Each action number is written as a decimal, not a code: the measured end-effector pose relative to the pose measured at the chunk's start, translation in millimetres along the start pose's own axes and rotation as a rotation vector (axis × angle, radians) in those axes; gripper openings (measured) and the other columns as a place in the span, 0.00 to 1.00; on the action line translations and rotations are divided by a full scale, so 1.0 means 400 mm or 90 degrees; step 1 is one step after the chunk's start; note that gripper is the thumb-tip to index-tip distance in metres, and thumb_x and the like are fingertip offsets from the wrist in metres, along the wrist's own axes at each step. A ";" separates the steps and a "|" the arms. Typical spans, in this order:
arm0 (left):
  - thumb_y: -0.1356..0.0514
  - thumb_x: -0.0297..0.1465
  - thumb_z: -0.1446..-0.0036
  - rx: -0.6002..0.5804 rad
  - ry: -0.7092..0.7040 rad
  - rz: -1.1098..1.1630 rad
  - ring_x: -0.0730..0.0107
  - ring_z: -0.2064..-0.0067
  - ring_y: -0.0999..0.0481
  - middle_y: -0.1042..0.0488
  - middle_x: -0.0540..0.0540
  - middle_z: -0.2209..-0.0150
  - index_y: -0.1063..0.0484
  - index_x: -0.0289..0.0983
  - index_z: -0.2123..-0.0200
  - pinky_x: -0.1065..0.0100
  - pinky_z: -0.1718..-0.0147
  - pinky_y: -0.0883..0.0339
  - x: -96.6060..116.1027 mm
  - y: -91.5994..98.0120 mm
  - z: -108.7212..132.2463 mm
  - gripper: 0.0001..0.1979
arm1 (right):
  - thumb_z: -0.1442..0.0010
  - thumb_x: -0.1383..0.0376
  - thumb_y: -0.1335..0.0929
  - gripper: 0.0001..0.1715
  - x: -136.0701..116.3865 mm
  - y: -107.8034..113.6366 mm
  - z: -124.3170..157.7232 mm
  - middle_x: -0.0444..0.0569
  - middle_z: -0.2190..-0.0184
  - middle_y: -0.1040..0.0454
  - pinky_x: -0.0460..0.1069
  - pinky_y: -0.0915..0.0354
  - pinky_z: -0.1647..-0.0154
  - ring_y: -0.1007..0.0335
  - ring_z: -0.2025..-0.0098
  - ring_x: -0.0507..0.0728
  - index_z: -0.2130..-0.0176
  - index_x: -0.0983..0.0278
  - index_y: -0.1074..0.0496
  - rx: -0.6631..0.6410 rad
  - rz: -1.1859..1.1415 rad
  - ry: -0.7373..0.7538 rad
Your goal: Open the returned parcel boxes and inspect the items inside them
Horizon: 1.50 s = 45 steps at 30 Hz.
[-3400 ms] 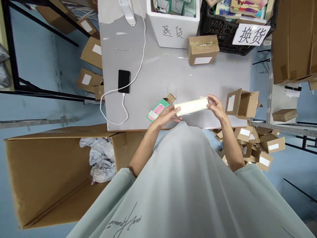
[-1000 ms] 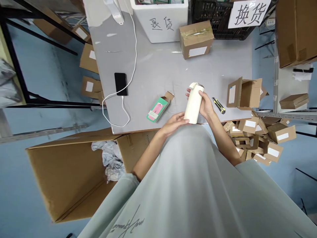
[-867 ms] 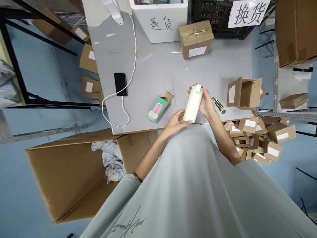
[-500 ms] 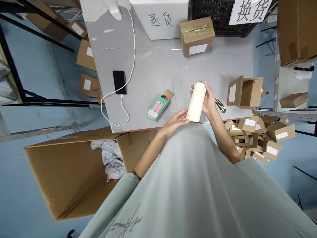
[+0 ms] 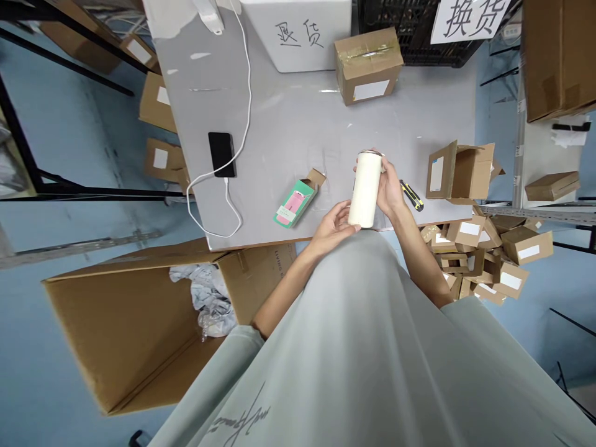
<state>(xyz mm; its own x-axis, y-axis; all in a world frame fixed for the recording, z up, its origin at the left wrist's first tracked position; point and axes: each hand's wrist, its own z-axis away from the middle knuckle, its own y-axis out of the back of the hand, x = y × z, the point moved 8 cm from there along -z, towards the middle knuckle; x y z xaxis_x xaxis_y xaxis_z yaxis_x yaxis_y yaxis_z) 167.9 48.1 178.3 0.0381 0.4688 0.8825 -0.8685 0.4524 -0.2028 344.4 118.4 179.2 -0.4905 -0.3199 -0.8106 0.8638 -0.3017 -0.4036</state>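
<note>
A cream-coloured cylindrical bottle (image 5: pixel 365 191), like a vacuum flask, is held between my two hands over the table's near edge. My left hand (image 5: pixel 333 226) closes on its lower end, with the thumb along the base. Wrapped round the upper right side is my right hand (image 5: pixel 389 189); some of its fingers are hidden behind the bottle. To the left lies a green and pink carton (image 5: pixel 295 202) with its end flap up. A yellow and black box cutter (image 5: pixel 411 195) rests just right of my right hand.
A phone (image 5: pixel 222 154) with a white cable lies at the left of the table (image 5: pixel 288 130). An opened cardboard box (image 5: pixel 460 172) stands at the right, a taped box (image 5: pixel 369 65) and white bin (image 5: pixel 298 37) at the back. A large carton (image 5: pixel 125 335) sits lower left.
The bottle has turned slightly in my hands and now stands more upright in view. Both hands still hold it, and the view has shifted a little.
</note>
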 end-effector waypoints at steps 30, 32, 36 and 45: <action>0.23 0.47 0.50 -0.014 0.007 -0.040 0.37 0.30 0.20 0.23 0.33 0.28 0.29 0.37 0.27 0.47 0.36 0.20 -0.016 0.015 -0.026 0.49 | 0.45 0.26 0.22 0.48 0.022 -0.003 0.000 0.50 0.43 0.17 0.65 0.20 0.37 0.21 0.33 0.69 0.39 0.48 0.28 -0.010 0.052 0.013; 0.24 0.46 0.50 0.008 -0.003 -0.063 0.39 0.33 0.18 0.22 0.33 0.29 0.30 0.37 0.26 0.48 0.37 0.19 -0.023 0.020 -0.026 0.50 | 0.45 0.27 0.22 0.46 0.018 0.002 -0.002 0.49 0.44 0.17 0.64 0.21 0.35 0.23 0.33 0.69 0.40 0.48 0.27 -0.012 0.075 0.016; 0.25 0.39 0.50 0.083 -0.055 -0.178 0.44 0.33 0.18 0.24 0.35 0.28 0.31 0.38 0.25 0.47 0.32 0.23 -0.016 0.039 -0.016 0.49 | 0.47 0.30 0.20 0.46 0.029 0.035 -0.019 0.49 0.44 0.17 0.61 0.24 0.31 0.26 0.32 0.66 0.42 0.51 0.25 0.020 0.132 0.031; 0.23 0.45 0.49 0.040 -0.011 -0.145 0.41 0.30 0.21 0.26 0.32 0.26 0.30 0.39 0.24 0.44 0.30 0.26 -0.038 0.056 -0.019 0.51 | 0.49 0.30 0.19 0.45 0.058 0.077 -0.026 0.49 0.49 0.16 0.59 0.21 0.38 0.21 0.39 0.65 0.46 0.54 0.23 0.063 0.127 0.015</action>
<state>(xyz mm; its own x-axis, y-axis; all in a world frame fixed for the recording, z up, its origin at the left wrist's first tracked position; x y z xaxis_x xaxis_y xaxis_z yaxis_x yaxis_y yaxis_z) 151.5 57.1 157.2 0.2282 0.3473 0.9096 -0.8678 0.4961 0.0283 360.6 110.9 143.6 -0.3074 -0.3618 -0.8801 0.9273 -0.3214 -0.1918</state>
